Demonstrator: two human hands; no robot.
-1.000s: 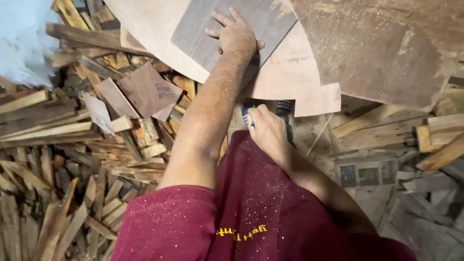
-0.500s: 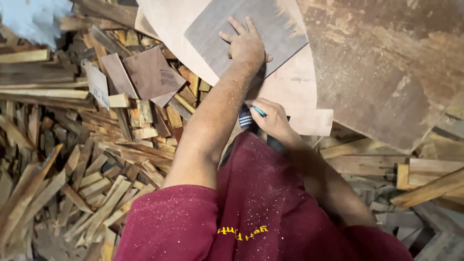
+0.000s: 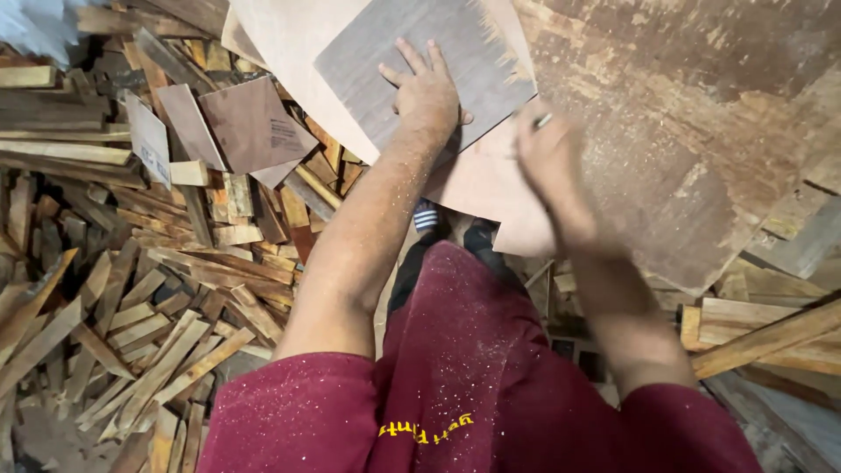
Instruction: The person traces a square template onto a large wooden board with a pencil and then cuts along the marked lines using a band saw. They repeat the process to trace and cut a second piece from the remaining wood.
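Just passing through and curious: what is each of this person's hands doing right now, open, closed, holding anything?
Left hand: open, pressed flat on the grey board.
Right hand: blurred, closed around a thin pencil-like tool.

This was a woodworking shop. A deep heap of short brown timber offcuts point(image 3: 149, 307) covered the floor, worn brown plywood sheets point(image 3: 701, 114) lay overlapped, and pale sawdust flecked the person's maroon shirt point(image 3: 473, 385).

Dark red short-sleeved shirt point(image 3: 473, 385), sawdust-flecked; yellow lettering at chest; bare forearms dusted.
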